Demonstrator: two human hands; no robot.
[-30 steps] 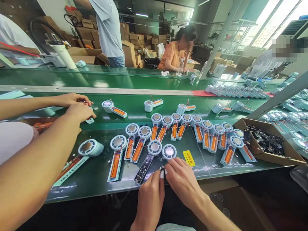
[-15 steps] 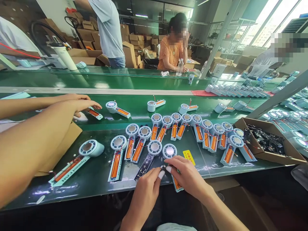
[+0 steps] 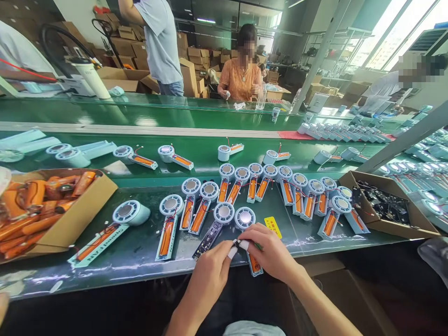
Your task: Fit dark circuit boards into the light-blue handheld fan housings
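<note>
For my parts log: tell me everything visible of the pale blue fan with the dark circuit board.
The pale blue, plastic-looking fan lies face up on the dark green bench. A silvery disc sits inside its vented ring. A long, dark circuit board, dotted with small light marks, runs from that ring toward the near edge, slanting left. The left hand is beside the board's near end; contact is unclear.
</note>
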